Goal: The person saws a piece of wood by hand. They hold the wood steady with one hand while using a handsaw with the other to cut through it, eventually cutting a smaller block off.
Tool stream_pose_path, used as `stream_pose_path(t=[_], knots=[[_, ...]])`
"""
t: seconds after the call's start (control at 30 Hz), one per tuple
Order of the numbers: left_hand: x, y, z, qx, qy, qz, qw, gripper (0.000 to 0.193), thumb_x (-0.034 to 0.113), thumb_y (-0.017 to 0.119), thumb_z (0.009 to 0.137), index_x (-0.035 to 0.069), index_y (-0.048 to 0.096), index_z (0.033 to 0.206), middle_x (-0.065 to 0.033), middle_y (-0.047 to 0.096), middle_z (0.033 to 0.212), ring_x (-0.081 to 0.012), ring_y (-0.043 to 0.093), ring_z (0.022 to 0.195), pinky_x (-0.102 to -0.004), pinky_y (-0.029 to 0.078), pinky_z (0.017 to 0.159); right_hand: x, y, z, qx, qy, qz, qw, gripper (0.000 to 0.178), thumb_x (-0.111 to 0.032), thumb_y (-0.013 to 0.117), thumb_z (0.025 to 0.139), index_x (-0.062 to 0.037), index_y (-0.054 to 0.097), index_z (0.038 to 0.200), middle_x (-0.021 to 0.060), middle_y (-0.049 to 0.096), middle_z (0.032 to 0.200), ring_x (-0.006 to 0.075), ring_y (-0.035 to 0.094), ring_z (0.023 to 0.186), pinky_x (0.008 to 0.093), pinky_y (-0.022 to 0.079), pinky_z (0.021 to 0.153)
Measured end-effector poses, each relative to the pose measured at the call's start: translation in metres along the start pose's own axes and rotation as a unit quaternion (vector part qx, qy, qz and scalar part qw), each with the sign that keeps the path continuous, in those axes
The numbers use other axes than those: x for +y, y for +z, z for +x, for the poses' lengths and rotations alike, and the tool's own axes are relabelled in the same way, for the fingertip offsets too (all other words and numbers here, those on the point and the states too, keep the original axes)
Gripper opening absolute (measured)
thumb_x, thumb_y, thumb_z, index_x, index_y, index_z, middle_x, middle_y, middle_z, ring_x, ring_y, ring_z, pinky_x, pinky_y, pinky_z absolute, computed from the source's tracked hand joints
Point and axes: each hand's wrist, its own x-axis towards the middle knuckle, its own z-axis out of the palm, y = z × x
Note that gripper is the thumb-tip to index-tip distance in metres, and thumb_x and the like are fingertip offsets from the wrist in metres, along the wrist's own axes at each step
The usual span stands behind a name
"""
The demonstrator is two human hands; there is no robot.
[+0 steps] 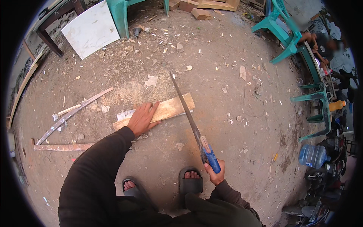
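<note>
A short wooden board [169, 108] lies low over the ground in front of my feet, with a pale piece partly showing beneath it. My left hand [142, 118] presses on the board's left part, thumb and fingers spread. In my right hand [214, 172] is the blue and worn-wood handle of a handsaw [191, 123], fingers wrapped round it. The saw's blade crosses the board near its right end and points away from me. Whether the teeth have cut into the wood, I cannot tell.
An angled wooden frame piece [64, 146] lies at left. A white panel [92, 31] leans by a green chair [120, 19]. Wood blocks [201, 14] sit at the back. At right are green chairs [281, 30], a seated person, a water jug [313, 156] and motorcycles [315, 210].
</note>
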Motion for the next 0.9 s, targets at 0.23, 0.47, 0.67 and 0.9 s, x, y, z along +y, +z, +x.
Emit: stream_pose_path(t=[0.23, 0.47, 0.67, 0.9], knots=[[-0.005, -0.011, 0.003, 0.030, 0.004, -0.016, 0.999, 0.083, 0.047, 0.069, 0.092, 0.003, 0.035, 0.154, -0.0170, 0.050, 0.123, -0.0317, 0.051, 0.114, -0.0437, 0.040, 0.098, -0.021, -0.007, 0.007, 0.032, -0.028, -0.009, 0.999, 0.032, -0.024, 0.073, 0.089, -0.0009, 0.057, 0.073, -0.0004, 0.050, 0.058, 0.0090, 0.046, 0.054, 0.0292, 0.037, 0.051], [-0.008, -0.001, 0.028, 0.036, 0.023, -0.013, 0.999, 0.085, 0.046, 0.070, 0.090, 0.000, 0.035, 0.153, -0.0188, 0.049, 0.129, -0.0340, 0.049, 0.118, -0.0442, 0.040, 0.101, 0.026, -0.018, 0.026, 0.035, -0.027, -0.028, 0.999, 0.032, -0.025, 0.073, 0.086, 0.0010, 0.058, 0.074, 0.0052, 0.052, 0.059, 0.0146, 0.050, 0.052, 0.0311, 0.038, 0.052], [0.039, 0.022, 0.082, 0.082, -0.007, -0.064, 0.995, 0.087, 0.052, 0.068, 0.091, 0.000, 0.036, 0.152, -0.0205, 0.047, 0.134, -0.0353, 0.046, 0.125, -0.0450, 0.036, 0.108, 0.016, -0.030, 0.038, 0.001, -0.059, -0.036, 0.998, 0.029, -0.021, 0.073, 0.085, 0.0001, 0.057, 0.074, 0.0068, 0.050, 0.058, 0.0161, 0.052, 0.052, 0.0311, 0.040, 0.053], [0.033, 0.035, 0.084, 0.098, -0.058, -0.068, 0.991, 0.082, 0.050, 0.070, 0.091, 0.006, 0.038, 0.152, -0.0204, 0.048, 0.132, -0.0362, 0.046, 0.124, -0.0468, 0.036, 0.107, 0.024, -0.018, 0.057, -0.020, -0.079, -0.048, 0.996, 0.017, -0.015, 0.072, 0.081, -0.0019, 0.061, 0.077, 0.0085, 0.050, 0.057, 0.0219, 0.053, 0.047, 0.0336, 0.042, 0.051]])
